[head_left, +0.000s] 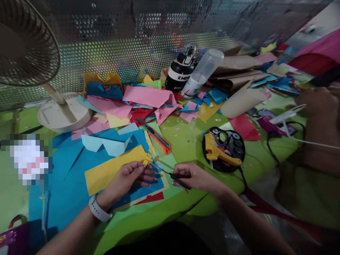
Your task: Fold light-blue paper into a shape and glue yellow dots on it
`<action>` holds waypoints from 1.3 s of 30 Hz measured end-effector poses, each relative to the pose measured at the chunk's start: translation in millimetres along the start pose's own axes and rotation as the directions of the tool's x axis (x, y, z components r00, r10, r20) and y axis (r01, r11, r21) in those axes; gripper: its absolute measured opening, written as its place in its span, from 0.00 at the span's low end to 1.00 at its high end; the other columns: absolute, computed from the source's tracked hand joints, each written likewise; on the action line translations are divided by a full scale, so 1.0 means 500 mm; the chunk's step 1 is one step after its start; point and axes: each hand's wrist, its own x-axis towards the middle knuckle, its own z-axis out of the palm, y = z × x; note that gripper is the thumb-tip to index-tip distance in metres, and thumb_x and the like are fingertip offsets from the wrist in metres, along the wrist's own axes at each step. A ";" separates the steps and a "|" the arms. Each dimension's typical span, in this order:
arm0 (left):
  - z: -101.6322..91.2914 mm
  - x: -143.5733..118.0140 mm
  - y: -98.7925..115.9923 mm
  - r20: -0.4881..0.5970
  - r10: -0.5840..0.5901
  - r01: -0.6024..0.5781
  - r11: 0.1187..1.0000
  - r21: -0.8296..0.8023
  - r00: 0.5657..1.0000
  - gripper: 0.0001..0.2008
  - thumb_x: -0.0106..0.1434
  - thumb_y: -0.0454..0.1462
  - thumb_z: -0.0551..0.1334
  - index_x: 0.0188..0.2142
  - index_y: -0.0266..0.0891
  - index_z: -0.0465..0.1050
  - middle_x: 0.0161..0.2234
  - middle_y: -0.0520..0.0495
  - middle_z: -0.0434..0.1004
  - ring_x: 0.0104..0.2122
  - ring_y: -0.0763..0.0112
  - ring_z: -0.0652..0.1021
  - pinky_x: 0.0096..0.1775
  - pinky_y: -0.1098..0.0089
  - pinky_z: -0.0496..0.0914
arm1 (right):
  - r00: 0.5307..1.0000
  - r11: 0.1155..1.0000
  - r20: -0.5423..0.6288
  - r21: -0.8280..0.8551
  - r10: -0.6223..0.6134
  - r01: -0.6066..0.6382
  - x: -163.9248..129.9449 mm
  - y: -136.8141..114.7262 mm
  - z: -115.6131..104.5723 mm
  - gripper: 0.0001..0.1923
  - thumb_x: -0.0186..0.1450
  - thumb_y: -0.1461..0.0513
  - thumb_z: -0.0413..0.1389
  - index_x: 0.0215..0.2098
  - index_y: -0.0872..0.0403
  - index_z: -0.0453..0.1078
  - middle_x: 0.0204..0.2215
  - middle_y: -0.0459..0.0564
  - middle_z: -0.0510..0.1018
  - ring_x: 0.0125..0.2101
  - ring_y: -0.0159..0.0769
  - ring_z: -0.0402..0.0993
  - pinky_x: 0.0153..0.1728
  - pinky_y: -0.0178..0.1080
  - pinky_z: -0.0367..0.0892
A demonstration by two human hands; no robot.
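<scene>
My left hand (127, 179) pinches the right edge of a yellow paper sheet (111, 171) that lies over blue paper (66, 187). My right hand (192, 176) grips black-handled scissors (170, 174), and their blades point left to the yellow sheet's corner beside my left fingers. Small yellow snippets (152, 151) lie just above the blades. A white watch (98, 209) sits on my left wrist.
A yellow glue gun (220, 154) rests on a black round tray (233, 141). An orange box cutter (156, 136), loose coloured papers, a black bottle (178, 72) and a clear bottle (202, 71) lie beyond. A fan (29, 46) stands at left. Another person's arm (318, 117) is at right.
</scene>
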 end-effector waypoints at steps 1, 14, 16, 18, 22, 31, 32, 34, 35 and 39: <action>-0.001 0.000 -0.001 0.001 0.004 -0.004 1.000 0.004 1.000 0.18 0.61 0.48 0.65 0.40 0.34 0.74 0.43 0.36 0.81 0.40 0.58 0.82 0.38 0.66 0.75 | 1.000 1.000 -0.005 0.005 -0.002 0.002 0.000 0.000 0.001 0.26 0.46 0.46 0.69 0.23 0.54 0.63 0.17 0.38 0.68 0.20 0.26 0.64 0.21 0.31 0.57; -0.004 0.002 -0.010 0.006 0.025 -0.025 0.999 0.038 1.000 0.15 0.64 0.46 0.63 0.40 0.34 0.74 0.43 0.37 0.81 0.41 0.59 0.82 0.38 0.67 0.75 | 1.000 1.000 -0.005 0.005 0.000 0.000 -0.002 0.005 -0.003 0.26 0.48 0.45 0.68 0.24 0.55 0.64 0.18 0.39 0.69 0.19 0.24 0.64 0.20 0.29 0.58; -0.004 0.002 -0.009 0.007 0.025 -0.025 0.999 0.037 1.000 0.15 0.64 0.46 0.63 0.40 0.34 0.74 0.43 0.37 0.81 0.40 0.59 0.82 0.38 0.68 0.75 | 1.000 1.000 0.000 0.004 0.004 -0.004 -0.003 0.003 -0.002 0.26 0.48 0.45 0.67 0.24 0.55 0.64 0.18 0.39 0.69 0.19 0.24 0.64 0.20 0.29 0.57; -0.003 0.002 -0.008 0.001 0.021 -0.021 0.999 0.035 1.000 0.15 0.64 0.46 0.63 0.40 0.34 0.73 0.43 0.37 0.81 0.40 0.59 0.82 0.37 0.68 0.75 | 1.000 1.000 0.009 0.003 0.012 -0.013 -0.003 0.000 -0.001 0.26 0.49 0.44 0.67 0.24 0.55 0.64 0.18 0.39 0.70 0.18 0.23 0.63 0.20 0.29 0.57; -0.001 0.001 -0.005 -0.006 0.017 -0.017 0.999 0.032 1.000 0.16 0.63 0.47 0.64 0.39 0.34 0.73 0.42 0.36 0.81 0.40 0.59 0.82 0.37 0.68 0.75 | 1.000 1.000 0.009 -0.004 0.014 -0.014 -0.003 -0.003 0.000 0.27 0.48 0.44 0.67 0.24 0.55 0.63 0.18 0.39 0.69 0.18 0.23 0.62 0.19 0.29 0.57; 0.005 -0.001 -0.001 -0.057 0.041 -0.040 0.999 0.014 0.998 0.16 0.61 0.47 0.65 0.38 0.35 0.73 0.42 0.37 0.82 0.39 0.61 0.82 0.36 0.68 0.75 | 1.000 0.999 0.021 -0.030 -0.020 0.021 0.000 0.011 -0.006 0.26 0.50 0.43 0.65 0.25 0.54 0.62 0.19 0.39 0.67 0.20 0.25 0.63 0.22 0.31 0.60; 0.005 -0.001 -0.001 -0.061 0.042 -0.041 0.999 0.014 0.997 0.17 0.61 0.47 0.65 0.38 0.35 0.73 0.42 0.37 0.82 0.39 0.61 0.82 0.37 0.68 0.75 | 0.999 0.999 0.032 -0.041 -0.024 0.025 0.000 0.014 -0.006 0.26 0.50 0.44 0.65 0.25 0.54 0.62 0.19 0.39 0.67 0.20 0.25 0.63 0.22 0.30 0.59; 0.006 -0.001 -0.001 -0.052 0.045 -0.044 0.999 0.013 0.998 0.17 0.61 0.48 0.66 0.38 0.35 0.74 0.42 0.37 0.82 0.39 0.60 0.82 0.37 0.67 0.75 | 0.998 0.997 0.047 -0.066 -0.032 0.035 0.000 0.019 -0.006 0.24 0.52 0.46 0.66 0.26 0.54 0.62 0.19 0.39 0.66 0.21 0.25 0.62 0.23 0.30 0.58; 0.007 -0.001 0.000 -0.045 0.043 -0.043 0.999 0.013 0.998 0.17 0.61 0.48 0.66 0.38 0.35 0.74 0.42 0.37 0.82 0.39 0.60 0.82 0.37 0.67 0.75 | 0.998 0.996 0.052 -0.077 -0.035 0.039 0.000 0.021 -0.006 0.23 0.52 0.47 0.66 0.26 0.54 0.62 0.19 0.39 0.66 0.21 0.25 0.62 0.23 0.30 0.58; 0.009 -0.001 0.001 -0.030 0.030 -0.030 0.999 0.010 0.999 0.18 0.60 0.48 0.66 0.37 0.34 0.73 0.43 0.36 0.81 0.39 0.60 0.82 0.38 0.66 0.75 | 0.998 0.994 0.059 -0.104 -0.034 0.040 0.000 0.019 -0.004 0.22 0.51 0.51 0.68 0.26 0.54 0.62 0.19 0.38 0.66 0.21 0.24 0.61 0.23 0.29 0.57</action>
